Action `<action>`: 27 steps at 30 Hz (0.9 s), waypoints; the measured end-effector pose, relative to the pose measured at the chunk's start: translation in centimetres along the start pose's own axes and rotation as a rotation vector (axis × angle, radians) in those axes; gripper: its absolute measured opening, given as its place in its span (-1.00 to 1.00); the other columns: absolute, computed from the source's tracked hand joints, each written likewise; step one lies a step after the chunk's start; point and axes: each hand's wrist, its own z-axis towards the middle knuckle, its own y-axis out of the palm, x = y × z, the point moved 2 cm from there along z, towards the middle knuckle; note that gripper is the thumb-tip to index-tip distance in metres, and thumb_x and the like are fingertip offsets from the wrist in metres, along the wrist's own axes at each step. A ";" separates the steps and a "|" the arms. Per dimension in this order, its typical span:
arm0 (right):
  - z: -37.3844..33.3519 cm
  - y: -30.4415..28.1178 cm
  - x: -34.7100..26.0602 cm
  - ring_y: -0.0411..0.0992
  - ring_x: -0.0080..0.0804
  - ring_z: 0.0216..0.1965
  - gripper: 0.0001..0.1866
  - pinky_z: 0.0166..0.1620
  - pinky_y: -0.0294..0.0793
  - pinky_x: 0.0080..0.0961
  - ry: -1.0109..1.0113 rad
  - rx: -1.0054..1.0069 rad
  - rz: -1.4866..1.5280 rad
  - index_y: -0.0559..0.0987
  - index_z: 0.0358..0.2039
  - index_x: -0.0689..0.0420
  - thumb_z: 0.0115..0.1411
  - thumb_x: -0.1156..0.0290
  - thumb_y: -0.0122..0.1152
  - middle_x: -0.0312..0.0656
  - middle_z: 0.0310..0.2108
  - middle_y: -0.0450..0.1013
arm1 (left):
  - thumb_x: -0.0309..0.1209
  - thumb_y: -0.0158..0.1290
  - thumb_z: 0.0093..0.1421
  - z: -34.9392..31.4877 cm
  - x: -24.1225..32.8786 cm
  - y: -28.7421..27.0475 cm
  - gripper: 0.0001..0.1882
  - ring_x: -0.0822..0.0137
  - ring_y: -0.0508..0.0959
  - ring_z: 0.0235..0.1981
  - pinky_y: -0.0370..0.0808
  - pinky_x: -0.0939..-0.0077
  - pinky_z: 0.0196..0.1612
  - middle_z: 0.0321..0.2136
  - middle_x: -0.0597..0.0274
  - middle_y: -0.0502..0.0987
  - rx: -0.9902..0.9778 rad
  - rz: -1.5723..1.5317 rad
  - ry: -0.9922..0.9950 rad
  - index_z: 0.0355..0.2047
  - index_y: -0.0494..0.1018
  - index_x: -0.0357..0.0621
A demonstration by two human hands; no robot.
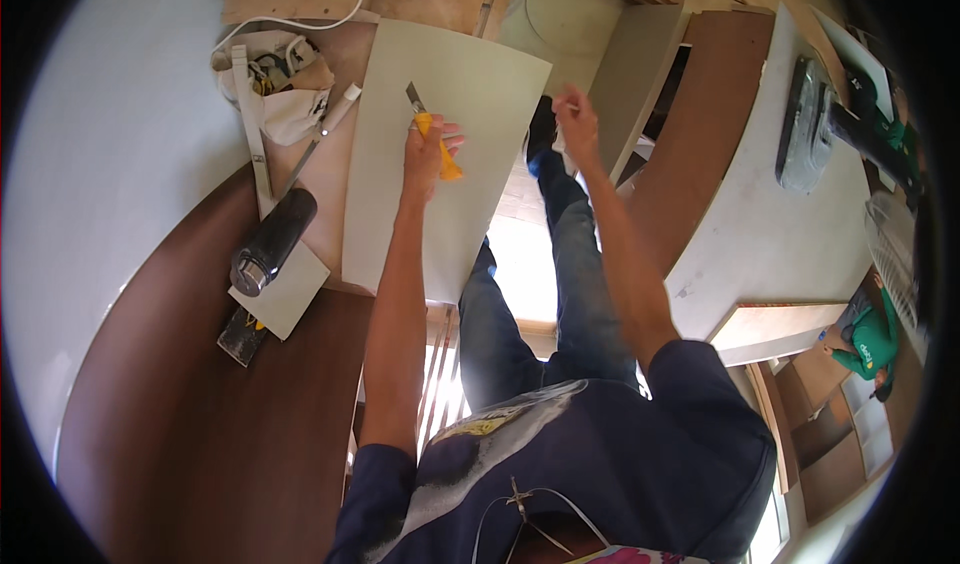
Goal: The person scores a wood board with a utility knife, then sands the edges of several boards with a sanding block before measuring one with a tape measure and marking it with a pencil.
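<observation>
In my left hand is a yellow utility knife, its grey blade pointing away from me. The fingers wrap partly round its handle, above a pale, smooth board. My right hand is raised beyond the board's right edge, over my leg. Its fingers are drawn together in a pinch. Something small and pale may show at the fingers, but I cannot make out what it is.
Left of the board lie a cloth pouch of small items, a pale strip and a black bottle. At right, a grey-black tool rests on a white panel. A person in green is at far right.
</observation>
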 end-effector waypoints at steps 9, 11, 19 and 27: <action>8.6 0.7 0.6 0.52 -0.49 -0.15 -0.76 0.07 0.54 -0.48 0.231 -0.556 0.424 0.57 0.02 0.26 0.36 0.56 0.13 -0.28 -0.24 0.52 | -0.20 -0.05 0.49 4.0 -2.3 -1.8 -0.71 0.35 0.63 -0.25 0.54 0.45 -0.12 -0.28 0.21 0.57 0.116 0.037 -0.002 -0.02 0.39 -0.19; 9.7 0.5 1.3 0.53 -0.46 -0.13 -0.80 0.07 0.55 -0.44 0.230 -0.587 0.408 0.56 -0.02 0.26 0.36 0.56 0.15 -0.27 -0.23 0.52 | -0.21 -0.06 0.50 3.8 -1.9 -1.3 -0.72 0.34 0.63 -0.26 0.54 0.43 -0.14 -0.29 0.21 0.57 0.176 0.029 -0.005 -0.02 0.39 -0.18; 11.3 -0.8 2.3 0.59 -0.30 -0.09 -0.81 0.08 0.58 -0.36 0.492 -0.731 0.493 0.53 -0.04 0.24 0.38 0.46 0.20 -0.15 -0.12 0.54 | -0.19 -0.06 0.50 4.5 -1.6 -0.3 -0.69 0.35 0.63 -0.27 0.55 0.44 -0.14 -0.29 0.22 0.58 0.234 0.068 -0.080 0.00 0.39 -0.19; 13.2 -2.8 4.0 0.55 -0.35 -0.06 -0.69 0.10 0.58 -0.34 0.374 -0.532 0.324 0.50 0.10 0.16 0.44 0.30 0.15 -0.13 -0.06 0.53 | -0.15 -0.08 0.50 4.1 -2.8 -0.5 -0.67 0.39 0.59 -0.38 0.57 0.43 -0.31 -0.38 0.30 0.53 0.273 0.106 -0.101 -0.05 0.41 -0.18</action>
